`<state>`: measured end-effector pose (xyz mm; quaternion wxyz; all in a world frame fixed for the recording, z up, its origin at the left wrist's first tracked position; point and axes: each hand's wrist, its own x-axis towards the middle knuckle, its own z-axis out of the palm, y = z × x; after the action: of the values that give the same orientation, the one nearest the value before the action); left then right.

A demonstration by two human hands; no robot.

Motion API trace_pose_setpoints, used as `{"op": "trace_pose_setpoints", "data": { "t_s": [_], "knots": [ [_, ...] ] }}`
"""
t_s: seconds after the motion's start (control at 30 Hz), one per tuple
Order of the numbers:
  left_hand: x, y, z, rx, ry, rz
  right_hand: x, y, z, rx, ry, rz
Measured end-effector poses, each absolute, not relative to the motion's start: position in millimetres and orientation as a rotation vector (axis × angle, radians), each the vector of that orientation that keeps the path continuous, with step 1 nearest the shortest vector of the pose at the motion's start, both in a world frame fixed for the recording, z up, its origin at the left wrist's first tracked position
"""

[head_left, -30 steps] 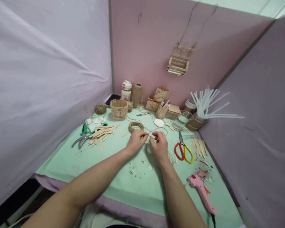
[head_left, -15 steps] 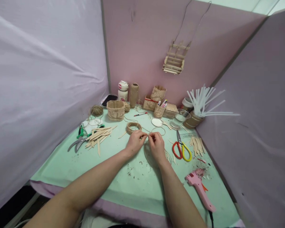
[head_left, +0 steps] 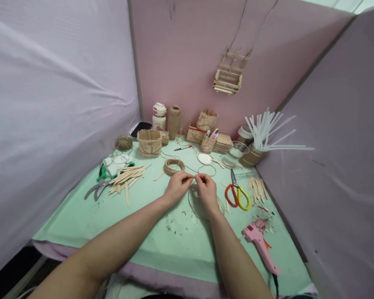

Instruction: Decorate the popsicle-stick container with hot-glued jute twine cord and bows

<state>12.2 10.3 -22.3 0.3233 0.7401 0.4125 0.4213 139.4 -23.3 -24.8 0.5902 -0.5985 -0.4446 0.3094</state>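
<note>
Over the middle of the table, my left hand [head_left: 178,187] and my right hand [head_left: 207,192] meet at their fingertips. Both are closed in a pinch on thin brown twine, and the exact spot between the fingers is too small to make out. A loop of the twine [head_left: 190,203] hangs below my right hand onto the green cloth. Just behind my left hand lies a coil of brown cord [head_left: 173,166]. A white disc [head_left: 205,158] rests beyond my right hand.
Wooden strips [head_left: 126,179] and pruning shears [head_left: 98,189] lie left. To the right are red-and-yellow scissors [head_left: 237,195], a pink glue gun [head_left: 262,245] and a clear bowl [head_left: 236,153]. Further back stand a woven basket [head_left: 149,144] and a pot of white sticks [head_left: 252,157].
The view has shifted slightly. My hands stay pinched together in nearly the same place, and the twine loop beneath my right hand now shows more fully.
</note>
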Motion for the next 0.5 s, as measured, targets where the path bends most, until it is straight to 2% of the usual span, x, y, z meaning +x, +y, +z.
{"op": "trace_pose_setpoints", "data": {
  "t_s": [0.37,0.5],
  "knots": [
    [12.2,13.8,-23.2,1.724,1.073,1.141,138.3,-26.5,-21.6,-1.405,-1.045,0.808],
    [12.3,14.5,-25.0,1.726,1.112,1.164,135.3,-28.0,-20.4,-1.418,-1.090,0.729]
  ]
}}
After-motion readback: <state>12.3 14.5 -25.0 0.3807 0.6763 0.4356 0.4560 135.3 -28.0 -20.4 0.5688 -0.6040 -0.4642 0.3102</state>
